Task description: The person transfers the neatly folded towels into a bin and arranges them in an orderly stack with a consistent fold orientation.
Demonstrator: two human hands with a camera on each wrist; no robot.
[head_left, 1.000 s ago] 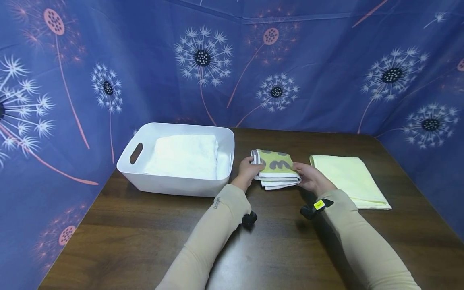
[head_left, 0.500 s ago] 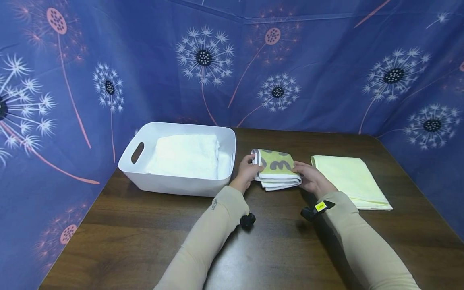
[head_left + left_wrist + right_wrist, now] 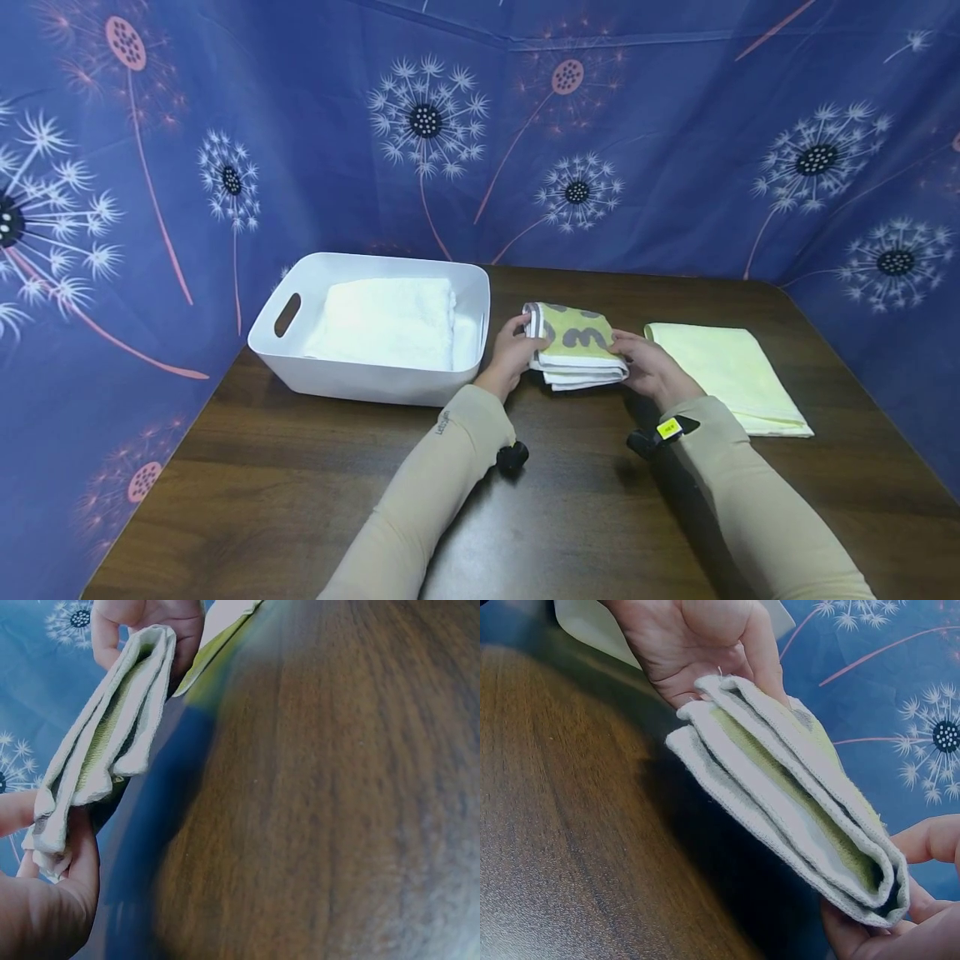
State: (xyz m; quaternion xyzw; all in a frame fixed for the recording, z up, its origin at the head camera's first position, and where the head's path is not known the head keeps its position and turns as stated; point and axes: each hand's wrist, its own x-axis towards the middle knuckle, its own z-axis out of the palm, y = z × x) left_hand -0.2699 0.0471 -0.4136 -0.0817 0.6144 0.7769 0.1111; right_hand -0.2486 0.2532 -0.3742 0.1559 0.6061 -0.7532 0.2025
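A folded towel (image 3: 576, 340), yellow-green with grey shapes and white borders, is held between both hands near the middle of the table. My left hand (image 3: 513, 357) grips its left end, thumb on top and fingers beneath. At the opposite end my right hand (image 3: 654, 371) pinches the towel in the same way. Both wrist views show the stacked white edges of the folded towel (image 3: 105, 735), with a dark gap and shadow under it; it appears just off the tabletop.
Left of the hands stands a white plastic basket (image 3: 360, 379) holding a folded white towel (image 3: 390, 325). A folded pale yellow cloth (image 3: 723, 375) lies on the brown wooden table (image 3: 300, 500) at the right. Behind hangs a blue dandelion-print curtain (image 3: 660, 167).
Both hands keep hold of the towel, which has risen very slightly. The whole view has shifted a little to the right; basket and pale yellow cloth stay in place on the table.
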